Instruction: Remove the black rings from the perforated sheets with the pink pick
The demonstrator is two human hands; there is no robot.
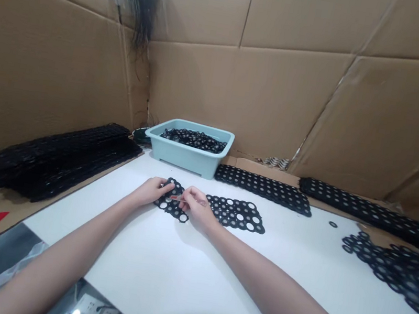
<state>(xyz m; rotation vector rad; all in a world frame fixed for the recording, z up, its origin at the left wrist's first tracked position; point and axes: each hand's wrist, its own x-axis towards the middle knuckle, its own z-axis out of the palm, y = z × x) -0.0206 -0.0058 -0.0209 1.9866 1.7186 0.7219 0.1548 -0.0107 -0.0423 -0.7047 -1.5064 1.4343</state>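
A strip of joined black rings (237, 213) lies across the white tabletop in front of me. My left hand (151, 192) is closed on its left end, with the thumb on top of the rings. Over the middle of the strip, my right hand (197, 205) is pinched around a slim, light-coloured tool with a reddish part (174, 197). The tool points left, against the rings near my left thumb; its exact kind is too small to make out. My right hand hides part of the strip.
Beyond my hands stands a light blue basin (183, 158) holding loose black rings. Black ring strips (264, 187) line the back right, and a ring pile (395, 266) lies at right. Dark stacked sheets (65, 161) fill the left. Cardboard walls (266, 102) enclose the table.
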